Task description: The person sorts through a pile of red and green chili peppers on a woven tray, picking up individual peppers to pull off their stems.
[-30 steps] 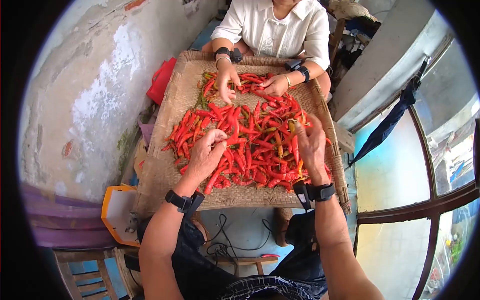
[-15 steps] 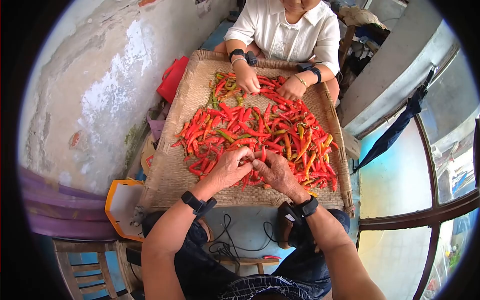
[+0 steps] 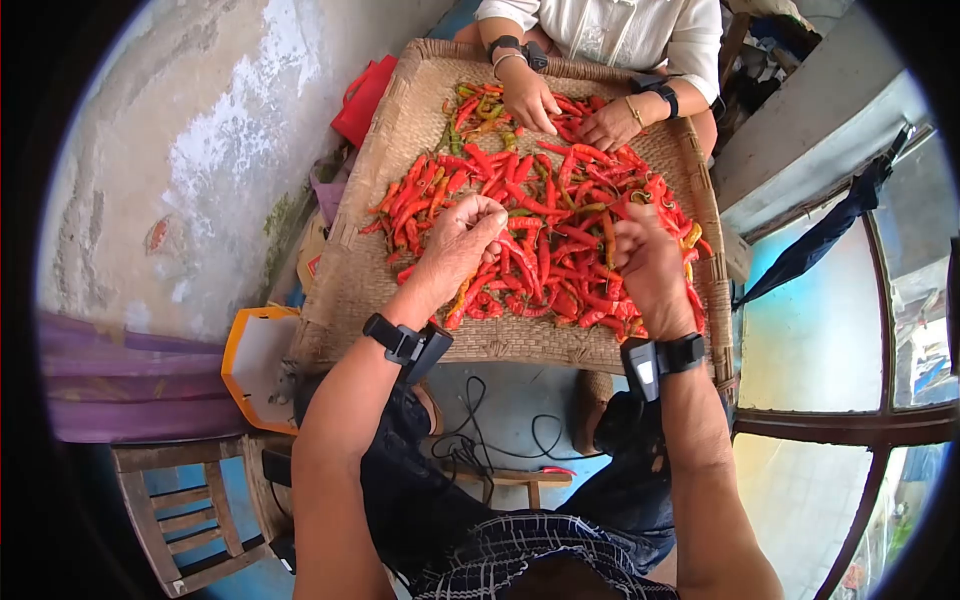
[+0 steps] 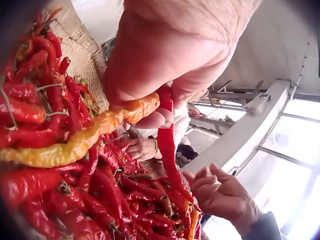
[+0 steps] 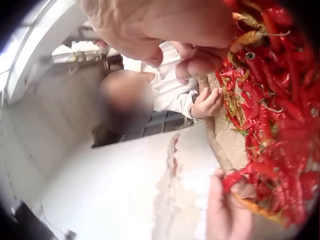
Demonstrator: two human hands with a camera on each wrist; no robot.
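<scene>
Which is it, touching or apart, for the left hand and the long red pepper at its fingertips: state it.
Touching. The left wrist view shows the left hand pinching the long red pepper near its upper end.

1 head-worn downward view, 2 wrist close-ups

A wall of worn, peeling plaster [image 3: 200, 190] is seen on the left, with a purple cloth [image 3: 140, 385] hung low beside it. A wooden chair [image 3: 195, 510] is placed on the blue floor [image 3: 510, 400]. On the right, frosted panes [image 3: 815, 320] are held in a dark frame [image 3: 850, 428], brightly lit by daylight beside a pale pillar [image 3: 815, 130].
</scene>
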